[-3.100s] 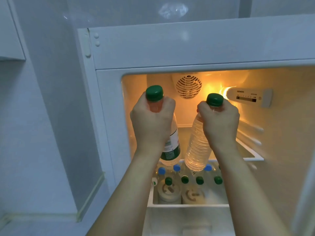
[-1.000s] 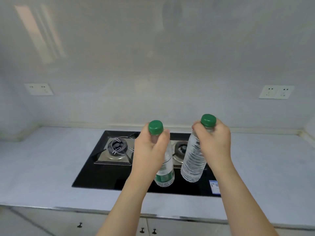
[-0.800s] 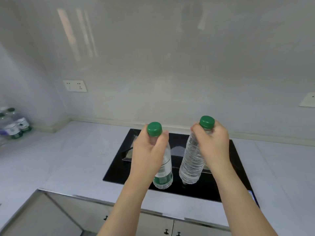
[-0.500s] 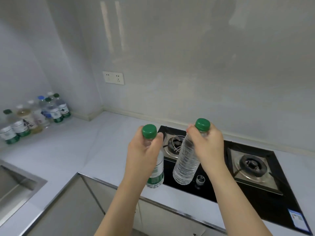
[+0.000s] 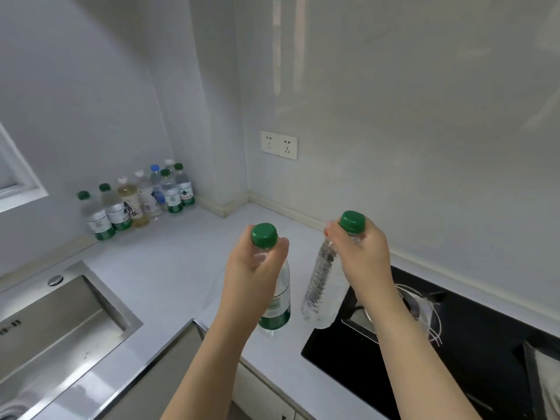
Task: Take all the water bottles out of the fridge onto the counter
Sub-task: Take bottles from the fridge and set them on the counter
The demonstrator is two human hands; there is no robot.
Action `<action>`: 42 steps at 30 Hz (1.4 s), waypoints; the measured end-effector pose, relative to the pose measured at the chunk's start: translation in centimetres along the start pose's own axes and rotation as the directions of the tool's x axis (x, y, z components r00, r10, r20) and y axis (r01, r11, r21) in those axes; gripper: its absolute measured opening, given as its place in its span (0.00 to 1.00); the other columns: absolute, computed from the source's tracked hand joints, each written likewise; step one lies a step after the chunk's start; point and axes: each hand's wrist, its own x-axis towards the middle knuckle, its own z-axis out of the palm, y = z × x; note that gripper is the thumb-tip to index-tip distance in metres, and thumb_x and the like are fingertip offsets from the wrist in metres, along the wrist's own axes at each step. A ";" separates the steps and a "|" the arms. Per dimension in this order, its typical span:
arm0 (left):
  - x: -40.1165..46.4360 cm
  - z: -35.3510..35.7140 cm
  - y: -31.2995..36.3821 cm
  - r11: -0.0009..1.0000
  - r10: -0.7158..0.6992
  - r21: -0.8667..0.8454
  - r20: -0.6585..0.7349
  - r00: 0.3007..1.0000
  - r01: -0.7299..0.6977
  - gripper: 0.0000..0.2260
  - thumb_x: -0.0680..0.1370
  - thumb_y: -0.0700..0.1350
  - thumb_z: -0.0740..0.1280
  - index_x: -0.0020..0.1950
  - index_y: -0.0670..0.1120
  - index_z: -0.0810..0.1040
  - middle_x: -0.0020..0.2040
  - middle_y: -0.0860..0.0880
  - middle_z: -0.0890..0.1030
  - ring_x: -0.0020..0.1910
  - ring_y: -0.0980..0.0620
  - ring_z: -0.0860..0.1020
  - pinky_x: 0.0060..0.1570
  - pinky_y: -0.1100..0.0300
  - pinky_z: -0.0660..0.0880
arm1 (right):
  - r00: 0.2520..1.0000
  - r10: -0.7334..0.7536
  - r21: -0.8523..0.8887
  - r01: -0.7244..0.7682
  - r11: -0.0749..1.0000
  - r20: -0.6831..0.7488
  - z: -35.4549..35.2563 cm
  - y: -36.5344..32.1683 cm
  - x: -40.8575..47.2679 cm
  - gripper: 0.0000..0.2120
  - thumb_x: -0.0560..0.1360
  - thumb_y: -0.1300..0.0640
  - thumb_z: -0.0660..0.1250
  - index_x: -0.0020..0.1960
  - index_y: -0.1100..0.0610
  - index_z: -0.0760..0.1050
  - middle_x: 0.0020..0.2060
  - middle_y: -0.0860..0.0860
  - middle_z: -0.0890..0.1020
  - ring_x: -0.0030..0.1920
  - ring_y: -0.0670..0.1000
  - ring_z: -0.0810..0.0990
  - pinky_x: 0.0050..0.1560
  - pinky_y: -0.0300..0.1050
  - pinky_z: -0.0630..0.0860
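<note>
Spanning the corner, the counter (image 5: 169, 268) carried a sink (image 5: 60, 322), a black hob (image 5: 454, 359) and a cluster of bottles (image 5: 139, 198) against the wall. Above it, the left hand (image 5: 254, 268) grasped a green-labelled bottle (image 5: 277, 310) by the neck; the right hand (image 5: 360, 253) likewise gripped a clear ribbed bottle (image 5: 321, 289).

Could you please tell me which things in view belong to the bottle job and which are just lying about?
Part of the job:
- green-capped labelled bottle, gripped by left hand
- green-capped ribbed clear bottle, gripped by right hand
- row of bottles by the wall
- white counter

Just there:
- steel sink
- black gas hob
- white wall sockets
</note>
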 end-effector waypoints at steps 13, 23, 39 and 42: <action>12.8 1.6 -3.1 1.000 -0.015 0.020 -0.097 0.995 0.017 0.10 0.77 0.51 0.68 0.47 0.46 0.73 0.43 0.41 0.76 0.41 0.47 0.75 0.45 0.53 0.72 | 0.995 0.067 0.032 -0.070 0.997 0.080 4.7 4.0 12.6 0.11 0.76 0.53 0.69 0.47 0.61 0.74 0.40 0.53 0.77 0.39 0.46 0.74 0.42 0.37 0.71; 22.2 -1.3 -10.0 0.965 -0.088 0.243 -0.066 0.994 0.102 0.05 0.78 0.52 0.68 0.49 0.53 0.74 0.52 0.59 0.73 0.55 0.49 0.68 0.48 0.61 0.68 | 0.970 0.173 -0.024 -0.171 0.985 0.169 11.7 8.5 18.6 0.11 0.75 0.51 0.70 0.47 0.59 0.75 0.42 0.55 0.79 0.42 0.47 0.75 0.46 0.39 0.72; 39.6 -20.6 -21.7 0.845 -0.336 0.334 -0.276 0.900 0.418 0.10 0.73 0.56 0.72 0.51 0.57 0.76 0.54 0.52 0.75 0.61 0.43 0.71 0.61 0.42 0.71 | 0.907 0.236 -0.355 -0.105 0.929 0.349 36.8 13.8 26.6 0.10 0.73 0.48 0.71 0.42 0.54 0.77 0.34 0.50 0.79 0.35 0.51 0.76 0.39 0.46 0.74; 41.4 -24.1 -23.5 0.819 -0.356 0.345 -0.322 0.877 0.459 0.09 0.73 0.56 0.72 0.49 0.57 0.76 0.55 0.51 0.74 0.60 0.42 0.71 0.60 0.43 0.71 | 0.892 0.213 -0.508 0.021 0.861 0.398 41.5 14.8 27.3 0.13 0.73 0.43 0.69 0.42 0.52 0.75 0.28 0.45 0.72 0.30 0.48 0.70 0.35 0.44 0.70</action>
